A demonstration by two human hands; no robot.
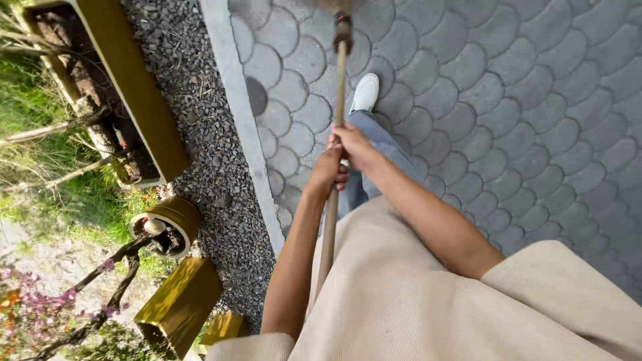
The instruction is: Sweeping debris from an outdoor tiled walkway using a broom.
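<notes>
Gripping the wooden broom handle [336,107], we close our left hand [328,175] and right hand [352,146] around it. It is long, brown, worn, slanting over grey scalloped pavers [508,87].

We see no packages, labels, signs or screens anywhere in this view.
</notes>
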